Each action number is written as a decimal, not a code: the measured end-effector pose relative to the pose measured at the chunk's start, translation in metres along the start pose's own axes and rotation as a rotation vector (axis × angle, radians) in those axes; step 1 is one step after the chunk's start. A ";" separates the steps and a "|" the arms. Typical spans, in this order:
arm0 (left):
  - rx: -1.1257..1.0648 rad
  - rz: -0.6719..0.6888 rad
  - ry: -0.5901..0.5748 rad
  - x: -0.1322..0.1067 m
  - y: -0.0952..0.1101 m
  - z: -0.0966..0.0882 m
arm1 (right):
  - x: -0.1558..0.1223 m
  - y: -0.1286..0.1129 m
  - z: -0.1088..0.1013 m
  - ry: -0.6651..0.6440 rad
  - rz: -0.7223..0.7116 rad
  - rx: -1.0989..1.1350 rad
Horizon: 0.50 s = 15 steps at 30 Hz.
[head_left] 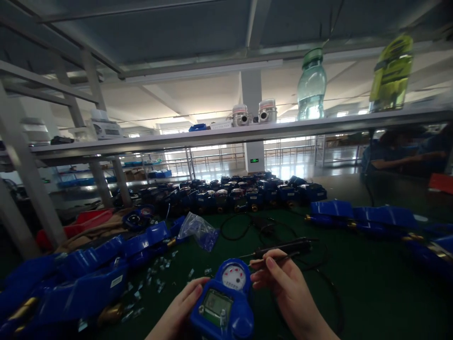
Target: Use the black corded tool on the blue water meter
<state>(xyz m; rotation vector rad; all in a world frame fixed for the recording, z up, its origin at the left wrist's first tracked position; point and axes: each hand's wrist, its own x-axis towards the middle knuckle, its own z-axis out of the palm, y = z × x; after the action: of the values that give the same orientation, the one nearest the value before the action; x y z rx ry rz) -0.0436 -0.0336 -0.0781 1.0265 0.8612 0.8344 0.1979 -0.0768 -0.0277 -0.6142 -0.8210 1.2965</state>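
Observation:
My left hand grips a blue meter from its left side; the meter has a round dial at the top and a small rectangular screen below. My right hand holds a thin black tool just right of the meter's dial, its cable trailing off over the green mat. Both hands are low in the middle of the view, above the mat.
Several blue meters stand in rows at the back, more lie at left and right. A clear plastic bag and small loose parts lie on the green mat. A shelf overhead carries bottles. Another person sits far right.

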 end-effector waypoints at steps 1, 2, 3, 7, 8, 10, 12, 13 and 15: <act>-0.016 0.007 -0.028 -0.001 0.002 0.006 | -0.002 0.000 0.003 -0.004 0.004 0.008; 0.015 -0.003 -0.054 -0.002 0.004 0.012 | -0.005 0.000 0.006 -0.013 0.007 0.005; 0.110 -0.019 -0.067 -0.004 0.007 0.019 | -0.008 0.000 0.010 -0.029 0.005 -0.011; 0.700 -0.001 0.034 -0.014 0.023 0.051 | -0.028 0.000 0.032 -0.050 -0.034 -0.084; 0.781 0.008 0.048 -0.016 0.025 0.058 | -0.032 0.000 0.036 -0.022 -0.042 -0.080; 0.845 0.005 0.047 -0.020 0.025 0.070 | -0.038 0.000 0.042 0.068 -0.050 -0.052; 0.842 -0.004 0.037 -0.022 0.018 0.075 | -0.037 0.001 0.041 0.140 -0.067 -0.032; 0.823 0.001 0.028 -0.022 0.013 0.076 | -0.035 0.001 0.037 0.160 -0.081 -0.031; 0.777 0.026 0.001 -0.021 0.000 0.077 | -0.027 -0.001 0.028 0.164 -0.128 -0.059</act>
<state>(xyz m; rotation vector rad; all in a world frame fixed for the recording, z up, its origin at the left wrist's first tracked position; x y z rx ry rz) 0.0159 -0.0800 -0.0530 1.7108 1.2117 0.5126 0.1740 -0.1049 -0.0160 -0.6941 -0.7524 1.0942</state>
